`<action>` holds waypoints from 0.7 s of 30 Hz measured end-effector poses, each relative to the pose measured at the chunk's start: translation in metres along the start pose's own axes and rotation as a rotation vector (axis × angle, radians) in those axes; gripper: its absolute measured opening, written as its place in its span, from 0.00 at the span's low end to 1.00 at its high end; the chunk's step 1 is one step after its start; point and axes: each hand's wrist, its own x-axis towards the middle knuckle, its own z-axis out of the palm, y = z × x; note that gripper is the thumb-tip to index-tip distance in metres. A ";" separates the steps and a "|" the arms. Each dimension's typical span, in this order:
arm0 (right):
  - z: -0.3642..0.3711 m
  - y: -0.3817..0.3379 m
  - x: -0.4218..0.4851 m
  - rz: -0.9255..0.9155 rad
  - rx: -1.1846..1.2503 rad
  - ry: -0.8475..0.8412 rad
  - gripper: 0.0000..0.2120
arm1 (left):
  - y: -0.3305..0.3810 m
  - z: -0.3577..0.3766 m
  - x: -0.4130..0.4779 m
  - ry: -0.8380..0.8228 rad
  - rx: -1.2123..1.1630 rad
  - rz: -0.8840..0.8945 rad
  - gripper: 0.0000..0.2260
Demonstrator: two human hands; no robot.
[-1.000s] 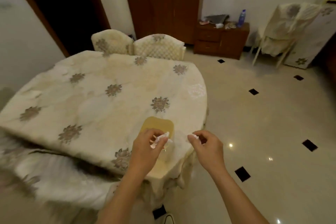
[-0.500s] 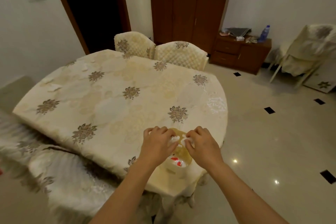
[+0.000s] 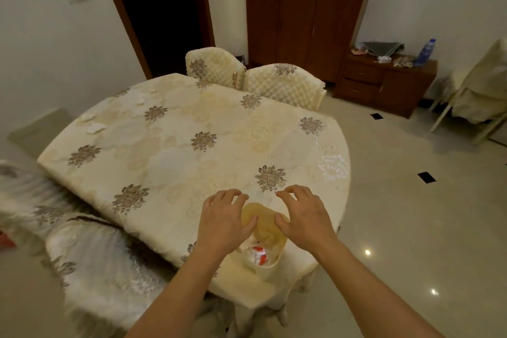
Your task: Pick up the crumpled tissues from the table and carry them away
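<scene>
A small cream tabletop bin [image 3: 274,269] stands near the front edge of the table [image 3: 170,162], with its yellowish lid [image 3: 264,221] tipped up. White and red scraps [image 3: 258,254] lie inside it. My left hand [image 3: 223,223] and my right hand [image 3: 304,218] hover on either side of the lid, thumbs touching it, fingers loosely arched and holding nothing. No tissue shows in either hand. A few white crumpled tissues [image 3: 94,127] lie at the table's far left edge, well out from both hands.
Two quilted chairs [image 3: 282,85] stand at the far side of the table, and a covered chair [image 3: 90,263] stands at the near left. A wooden cabinet [image 3: 304,22] and a low sideboard [image 3: 384,85] line the back wall. Tiled floor [image 3: 411,228] lies to the right.
A second ago each hand pinched a white tissue piece. They came together over the bin, and now the fingers are spread with nothing in them. The view has shifted up and right.
</scene>
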 end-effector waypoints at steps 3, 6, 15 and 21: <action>-0.003 -0.007 0.019 -0.082 -0.007 0.006 0.20 | -0.005 -0.013 -0.001 0.050 0.036 -0.065 0.22; -0.003 -0.028 0.038 -0.191 0.020 -0.004 0.20 | -0.018 -0.031 -0.009 0.066 0.076 -0.146 0.24; 0.010 -0.127 0.061 -0.563 0.101 -0.106 0.22 | -0.070 -0.098 -0.099 0.163 0.226 -0.533 0.24; 0.018 -0.190 0.038 -0.818 0.171 -0.150 0.21 | -0.068 -0.125 -0.183 0.247 0.310 -0.766 0.23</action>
